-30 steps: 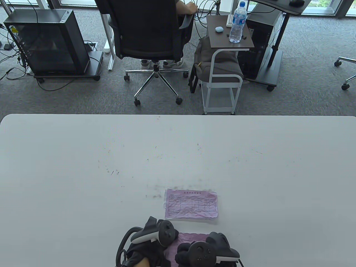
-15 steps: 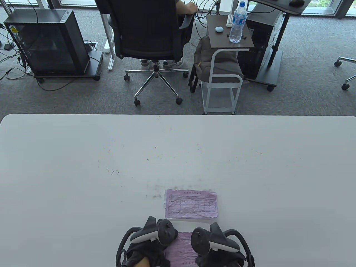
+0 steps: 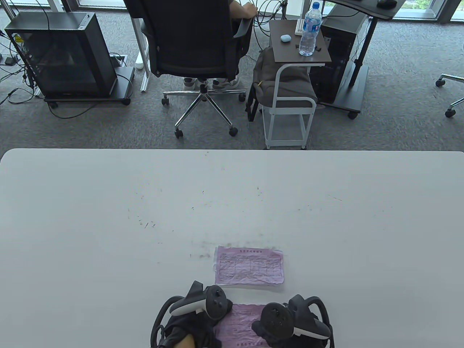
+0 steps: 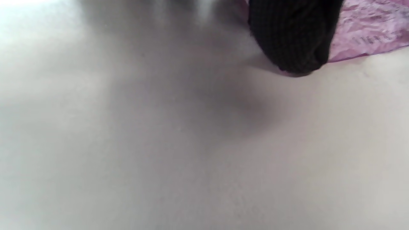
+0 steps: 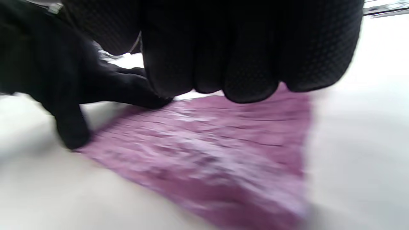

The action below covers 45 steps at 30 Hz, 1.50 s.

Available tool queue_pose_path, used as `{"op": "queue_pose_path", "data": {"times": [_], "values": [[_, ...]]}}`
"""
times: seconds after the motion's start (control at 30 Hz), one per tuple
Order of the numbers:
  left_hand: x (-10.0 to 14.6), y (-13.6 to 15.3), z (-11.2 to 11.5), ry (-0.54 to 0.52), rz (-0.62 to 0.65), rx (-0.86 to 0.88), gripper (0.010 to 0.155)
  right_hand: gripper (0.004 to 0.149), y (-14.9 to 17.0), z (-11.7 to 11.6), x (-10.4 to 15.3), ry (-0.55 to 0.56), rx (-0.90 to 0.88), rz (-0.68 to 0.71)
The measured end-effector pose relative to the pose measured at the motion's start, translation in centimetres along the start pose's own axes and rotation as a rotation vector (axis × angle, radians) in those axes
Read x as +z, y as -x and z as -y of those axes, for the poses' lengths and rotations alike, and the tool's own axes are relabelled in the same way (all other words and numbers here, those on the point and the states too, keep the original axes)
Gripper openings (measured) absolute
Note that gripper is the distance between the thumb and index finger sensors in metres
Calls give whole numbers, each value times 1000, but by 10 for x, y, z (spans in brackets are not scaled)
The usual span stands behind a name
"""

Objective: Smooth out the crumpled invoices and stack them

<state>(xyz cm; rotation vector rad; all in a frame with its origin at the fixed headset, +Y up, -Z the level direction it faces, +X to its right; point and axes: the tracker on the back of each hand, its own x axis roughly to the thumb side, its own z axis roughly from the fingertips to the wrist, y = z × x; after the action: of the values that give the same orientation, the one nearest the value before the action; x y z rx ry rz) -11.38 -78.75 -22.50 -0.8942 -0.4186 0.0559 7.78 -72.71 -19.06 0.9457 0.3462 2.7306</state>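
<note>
Pink and wrinkled, a thin paper invoice (image 3: pixel 237 324) lies on the white table (image 3: pixel 108 217) at its near edge, between the two black-gloved hands. The left hand (image 3: pixel 192 319) rests on the sheet's left edge; in the left wrist view one dark knitted fingertip (image 4: pixel 292 41) presses down right at the paper's border, where the pink meets the bare tabletop. How far the rest of that hand is spread cannot be told, as the tracker on its back covers the fingers from above and the wrist camera shows only that single tip.

The right hand (image 3: pixel 290 324) sits over the right part of the same sheet. In the right wrist view its fingers (image 5: pixel 249 64) hang together, side by side and bent downward, just over the creased pink surface; whether they touch it cannot be told, and nothing is gripped or pinched between them. The left hand's fingers (image 5: pixel 73 127) appear across the sheet in that view, planted on the far corner of the paper.

A second pink invoice (image 3: pixel 249 266), printed with a ruled form, lies flat on the table just beyond the hands, apart from the first and touched by neither.
</note>
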Motion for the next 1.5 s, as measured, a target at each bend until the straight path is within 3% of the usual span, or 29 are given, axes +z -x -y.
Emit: {"op": "queue_pose_path", "data": {"times": [0.07,0.2,0.33,0.4,0.63,0.9,1.0,1.07,1.13,1.37,1.5], "values": [[0,0,0,-4,3,-3,93,39,-17,-12,-6,-68,4,130],[0,1,0,-9,9,0,93,46,-40,-33,-14,-210,105,248],[0,2,1,-10,12,2,93,50,-40,-52,-21,-484,154,155],[0,2,1,-9,13,7,93,47,-37,-46,-21,-408,124,130],[-1,1,1,-5,15,9,93,35,-2,-35,-20,-460,-10,-84],[0,1,1,-3,18,9,93,38,47,-26,-1,-456,-159,-282],[-1,1,1,-3,18,13,93,38,52,-12,8,-297,-170,-269],[-1,1,1,-1,17,12,93,39,45,-3,11,-112,-149,-195],[-1,1,1,-1,17,14,93,41,35,-3,8,-80,-136,-127],[0,1,1,2,15,1,93,61,-8,-33,-16,-194,91,82],[0,1,1,2,14,-1,93,68,-10,-46,-22,-430,94,-4]]}}
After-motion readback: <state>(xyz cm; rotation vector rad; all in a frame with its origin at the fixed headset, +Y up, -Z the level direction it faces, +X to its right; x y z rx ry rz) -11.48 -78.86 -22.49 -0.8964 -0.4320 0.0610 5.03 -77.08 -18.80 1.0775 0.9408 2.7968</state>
